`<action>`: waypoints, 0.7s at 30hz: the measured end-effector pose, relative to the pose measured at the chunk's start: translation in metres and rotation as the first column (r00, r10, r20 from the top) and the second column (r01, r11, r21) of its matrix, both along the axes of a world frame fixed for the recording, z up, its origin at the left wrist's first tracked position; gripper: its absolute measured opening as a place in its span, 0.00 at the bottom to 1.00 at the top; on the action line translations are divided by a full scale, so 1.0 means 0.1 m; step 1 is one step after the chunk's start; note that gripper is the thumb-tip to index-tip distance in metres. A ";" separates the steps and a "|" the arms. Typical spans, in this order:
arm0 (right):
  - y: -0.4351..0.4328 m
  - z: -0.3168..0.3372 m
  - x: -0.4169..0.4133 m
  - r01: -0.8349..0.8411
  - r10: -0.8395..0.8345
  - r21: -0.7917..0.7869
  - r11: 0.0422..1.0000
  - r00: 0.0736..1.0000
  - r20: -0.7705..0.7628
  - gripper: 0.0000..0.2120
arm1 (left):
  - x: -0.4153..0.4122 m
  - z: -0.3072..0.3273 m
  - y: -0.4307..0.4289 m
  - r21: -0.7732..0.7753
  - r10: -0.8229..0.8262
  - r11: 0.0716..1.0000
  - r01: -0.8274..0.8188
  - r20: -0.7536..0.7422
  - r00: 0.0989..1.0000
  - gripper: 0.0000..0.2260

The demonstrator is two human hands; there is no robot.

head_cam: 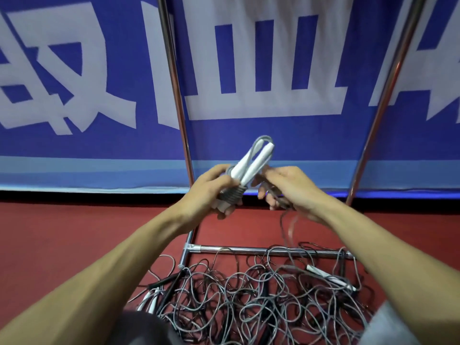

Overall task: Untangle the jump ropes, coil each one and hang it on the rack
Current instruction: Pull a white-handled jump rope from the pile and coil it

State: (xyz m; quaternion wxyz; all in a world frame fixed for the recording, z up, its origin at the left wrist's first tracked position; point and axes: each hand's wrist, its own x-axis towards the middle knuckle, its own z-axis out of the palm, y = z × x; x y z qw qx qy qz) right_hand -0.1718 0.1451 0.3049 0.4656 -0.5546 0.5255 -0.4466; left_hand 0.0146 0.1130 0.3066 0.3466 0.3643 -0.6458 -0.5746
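A blue banner [74,150] with large white characters fills the background, cut off at the left, top and right edges. In front of it stands the rack [174,78], of which 3 chrome bars show: 2 upright poles and 1 low crossbar [249,249]. Both poles run out of the top of the view, so the hanging part of the rack is hidden.

Between the 2 poles, the left hand [211,188] grips the coiled rope [251,163], with the fingers wrapped round its lower end. 2 white handles stick up side by side out of the fist, and a grey loop arches over their tips. Grey turns of cord are wound tightly round the base of the handles. The bottom of the bundle is covered by the fingers.

Just beside it, the right hand [288,188] curls its fingers round a loose cord [290,227] that hangs down toward the floor. Motion blur smears these fingers and the cord, so the exact hold is hard to make out.

Below the arms, a pile [249,295] of tangled grey and black ropes lies on the red floor [74,232], spilling over the crossbar. The ropes are too knotted to count. 2 white handles [149,300] show at its left edge and at least 1 white handle [331,277] at its right. The person's clothing hides the near edge.
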 end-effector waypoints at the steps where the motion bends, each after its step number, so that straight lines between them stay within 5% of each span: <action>1: 0.00 0.01 0.02 -0.031 0.031 0.034 0.999 0.999 0.008 0.19 | -0.01 0.00 -0.01 0.035 0.035 0.999 -0.034 -0.040 0.999 0.15; 7: -0.03 -0.09 -0.05 -0.158 0.208 0.181 0.971 0.931 -0.299 0.07 | -0.05 -0.07 -0.07 0.062 0.151 0.987 -0.151 0.001 0.988 0.07; 13: -0.10 -0.19 -0.15 -0.154 0.236 0.179 0.972 0.681 -0.694 0.02 | -0.08 -0.29 -0.25 -0.119 0.281 0.958 -0.260 0.220 0.934 0.07; 15: -0.08 -0.17 -0.15 -0.235 0.209 0.091 0.968 0.547 -0.811 0.07 | -0.05 -0.39 -0.30 -0.268 0.324 0.935 -0.233 0.370 0.871 0.11; 18: -0.05 -0.15 -0.13 -0.356 0.229 0.057 0.933 0.464 -0.856 0.07 | 0.01 -0.49 -0.36 -0.478 0.359 0.878 -0.009 0.648 0.672 0.14; 21: -0.01 -0.16 -0.10 -0.454 0.264 0.054 0.889 0.413 -0.872 0.07 | -0.02 -0.52 -0.35 -0.470 0.311 0.864 0.179 0.779 0.545 0.16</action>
